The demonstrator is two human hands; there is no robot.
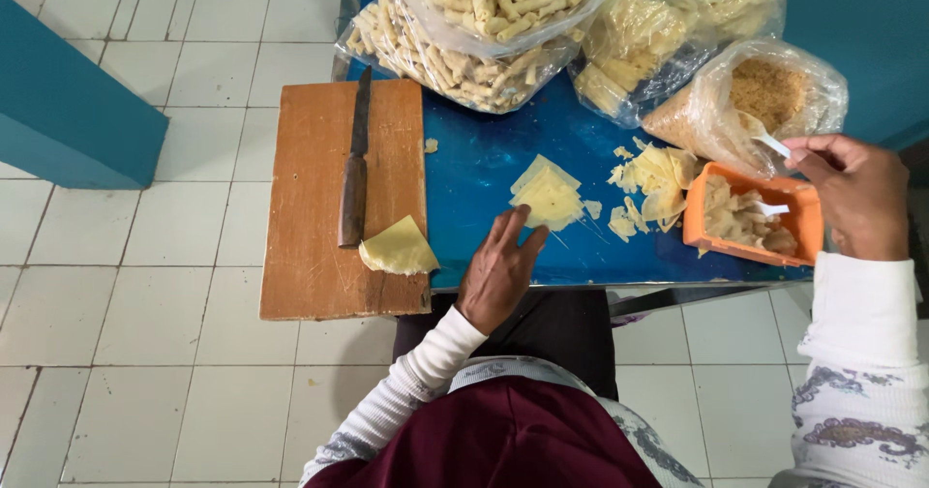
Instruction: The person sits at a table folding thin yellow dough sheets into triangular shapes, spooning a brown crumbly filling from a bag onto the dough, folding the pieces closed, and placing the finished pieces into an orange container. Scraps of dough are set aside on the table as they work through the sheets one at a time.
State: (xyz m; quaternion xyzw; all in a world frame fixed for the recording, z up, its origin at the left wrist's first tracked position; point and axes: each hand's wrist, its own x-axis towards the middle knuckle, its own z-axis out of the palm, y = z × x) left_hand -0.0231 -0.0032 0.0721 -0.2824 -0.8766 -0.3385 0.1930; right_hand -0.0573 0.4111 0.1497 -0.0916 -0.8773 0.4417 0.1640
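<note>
Our left hand (498,270) lay flat and open on the blue table (484,159), fingers stretched toward the stack of thin yellow wrappers (548,196), fingertips touching or just short of its near edge; we could not tell which; our right hand (856,193) was pinched shut on a small white spoon (771,143), held above the orange tub (745,217) to the right of that stack. The tub held pale filling, and a second white utensil (774,208) rested in it; between tub and stack lay a loose heap of torn wrapper scraps (648,183).

We judged that the step wanted one sheet peeled cleanly off the stack, so the fingertips should slide rather than grab, since such thin sheets would likely tear or cling together; the spoon should carry a modest load and stay over the tub so nothing dripped onto the stack.

Left of the stack, the wooden board (310,159) overhung the table edge, bearing a knife (354,164) and one folded wrapper (399,248); beyond the stack stood clear bags of rolled snacks (474,33), a bag of yellow strips (634,33) and a bag of brown crumbs (764,96).
</note>
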